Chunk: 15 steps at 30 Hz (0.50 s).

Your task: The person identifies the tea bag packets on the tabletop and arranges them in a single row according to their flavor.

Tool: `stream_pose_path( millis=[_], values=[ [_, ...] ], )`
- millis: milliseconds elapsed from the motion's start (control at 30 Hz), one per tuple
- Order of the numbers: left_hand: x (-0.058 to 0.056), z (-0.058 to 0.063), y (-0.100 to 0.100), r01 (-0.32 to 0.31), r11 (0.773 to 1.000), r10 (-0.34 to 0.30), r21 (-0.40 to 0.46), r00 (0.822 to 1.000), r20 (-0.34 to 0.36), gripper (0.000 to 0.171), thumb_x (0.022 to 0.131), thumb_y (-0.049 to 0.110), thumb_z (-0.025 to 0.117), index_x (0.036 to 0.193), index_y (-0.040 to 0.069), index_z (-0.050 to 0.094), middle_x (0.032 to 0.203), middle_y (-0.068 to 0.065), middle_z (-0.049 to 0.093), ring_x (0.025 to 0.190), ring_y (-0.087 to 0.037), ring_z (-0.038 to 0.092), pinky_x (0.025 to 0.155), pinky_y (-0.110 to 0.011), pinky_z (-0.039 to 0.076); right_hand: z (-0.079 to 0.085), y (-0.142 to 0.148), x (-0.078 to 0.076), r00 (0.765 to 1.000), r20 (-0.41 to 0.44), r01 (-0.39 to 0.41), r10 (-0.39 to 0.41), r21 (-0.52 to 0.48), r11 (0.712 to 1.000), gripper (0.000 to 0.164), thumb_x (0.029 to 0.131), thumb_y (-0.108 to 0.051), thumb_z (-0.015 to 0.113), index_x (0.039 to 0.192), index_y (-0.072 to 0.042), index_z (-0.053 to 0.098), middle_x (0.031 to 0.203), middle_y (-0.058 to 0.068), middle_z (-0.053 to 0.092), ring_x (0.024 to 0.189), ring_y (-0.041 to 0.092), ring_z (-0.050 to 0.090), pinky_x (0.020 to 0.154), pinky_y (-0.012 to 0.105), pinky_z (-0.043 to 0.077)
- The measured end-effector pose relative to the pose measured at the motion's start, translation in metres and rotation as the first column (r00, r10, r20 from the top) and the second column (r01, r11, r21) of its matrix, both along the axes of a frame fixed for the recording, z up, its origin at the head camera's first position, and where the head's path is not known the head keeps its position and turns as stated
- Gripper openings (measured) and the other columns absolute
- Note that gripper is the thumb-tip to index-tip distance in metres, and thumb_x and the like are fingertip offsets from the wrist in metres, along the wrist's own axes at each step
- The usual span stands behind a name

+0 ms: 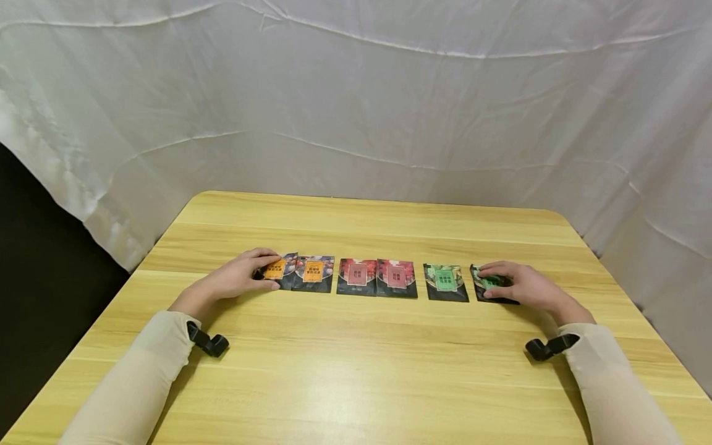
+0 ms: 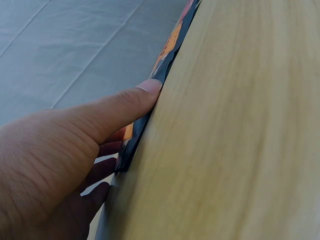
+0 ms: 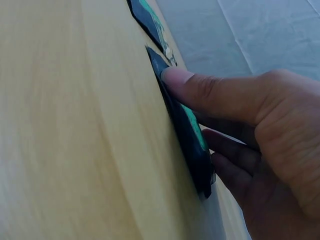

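Several small flat sachets lie in a row across the table. At the left end my left hand point(image 1: 236, 275) holds an orange-labelled sachet point(image 1: 286, 273) between thumb and fingers, the thumb at its near edge. Overlapping it is a second orange-labelled sachet point(image 1: 313, 276). In the middle, a pink-labelled sachet point(image 1: 357, 277) adjoins another pink-labelled sachet point(image 1: 397, 279). To their right lies a green-labelled sachet point(image 1: 447, 282), untouched. My right hand point(image 1: 531, 287) holds the rightmost green sachet point(image 3: 182, 122), thumb on its near edge, fingers at the far side and partly covering its label.
The sachets rest on a light wooden table point(image 1: 345, 371) with rounded far corners. Behind it hangs a pale grey curtain point(image 1: 356, 111). A black camera mount point(image 1: 208, 341) sits on the left wrist and another black mount point(image 1: 550, 348) on the right.
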<state>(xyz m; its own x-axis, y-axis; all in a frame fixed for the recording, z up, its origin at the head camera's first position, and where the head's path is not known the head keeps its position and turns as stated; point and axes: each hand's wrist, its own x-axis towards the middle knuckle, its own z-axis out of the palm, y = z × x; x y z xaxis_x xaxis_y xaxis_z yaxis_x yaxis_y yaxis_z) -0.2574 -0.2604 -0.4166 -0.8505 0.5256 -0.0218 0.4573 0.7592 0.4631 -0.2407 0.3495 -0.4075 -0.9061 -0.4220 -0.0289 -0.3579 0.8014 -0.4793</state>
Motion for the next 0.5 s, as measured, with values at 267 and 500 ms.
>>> stream_pose_path(
  millis=[267,500],
  values=[
    [0.0,-0.001,-0.001,-0.002,1.0,0.002,0.001,1.0,-0.003,0.083,0.089,0.054,0.066,0.149,0.004,0.041,0.15,-0.019,0.035,0.137,-0.042,0.032,0.11,-0.059,0.028,0.0,-0.006,0.0,0.999,-0.012,-0.042,0.042,0.009,0.999,0.05,0.091,-0.037,0.07,0.132,-0.009,0.063,0.14,0.015,0.052,0.129,0.043,0.044,0.1,0.061,0.039],
    [0.0,-0.002,-0.001,0.001,1.0,-0.001,-0.002,1.0,-0.009,0.082,0.089,0.054,0.065,0.149,0.004,0.041,0.15,-0.019,0.035,0.137,-0.042,0.032,0.11,-0.059,0.028,-0.002,-0.011,0.0,0.997,-0.036,-0.065,0.066,0.012,0.998,0.05,0.09,-0.036,0.071,0.131,-0.009,0.063,0.139,0.015,0.053,0.128,0.042,0.046,0.101,0.06,0.038]
  ],
)
